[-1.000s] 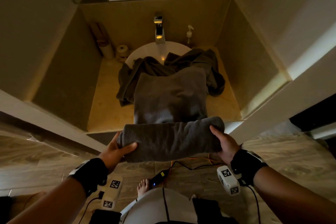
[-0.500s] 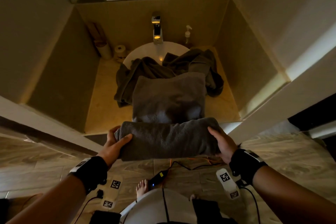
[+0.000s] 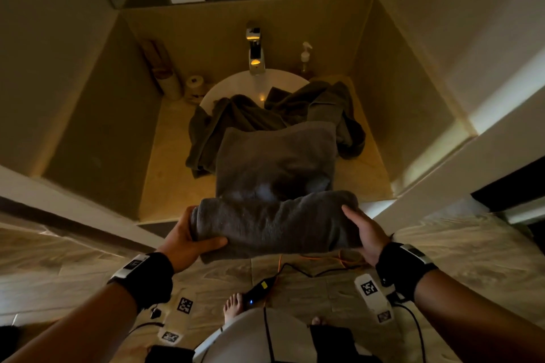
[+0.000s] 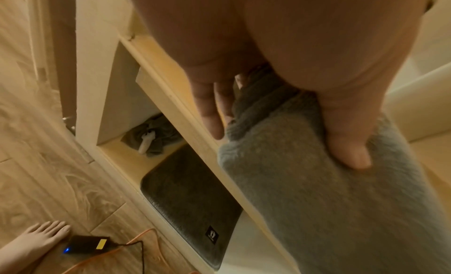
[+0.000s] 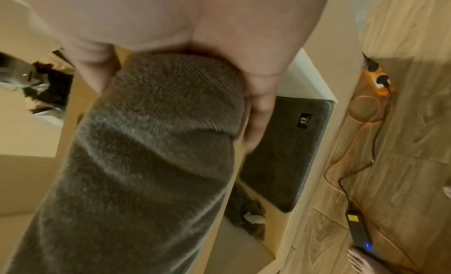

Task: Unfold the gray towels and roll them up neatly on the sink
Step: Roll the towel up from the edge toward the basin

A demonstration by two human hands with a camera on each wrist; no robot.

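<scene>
Towel roll (image 3: 275,225) rolled onward, hand (image 3: 188,240) each end

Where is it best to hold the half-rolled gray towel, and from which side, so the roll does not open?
Probably at the two ends of the roll, coming from the outer sides as the left hand and right hand do now: thumbs above, fingers under it. The roll is long and soft, and its flat tail lies toward the sink.

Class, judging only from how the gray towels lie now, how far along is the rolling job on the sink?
Done: none finished. In hand: the left hand and right hand grip the ends of the rolled part at the counter's front edge; the flat stretch remains unrolled. Left: finish this roll, then the crumpled towel across the basin.
</scene>
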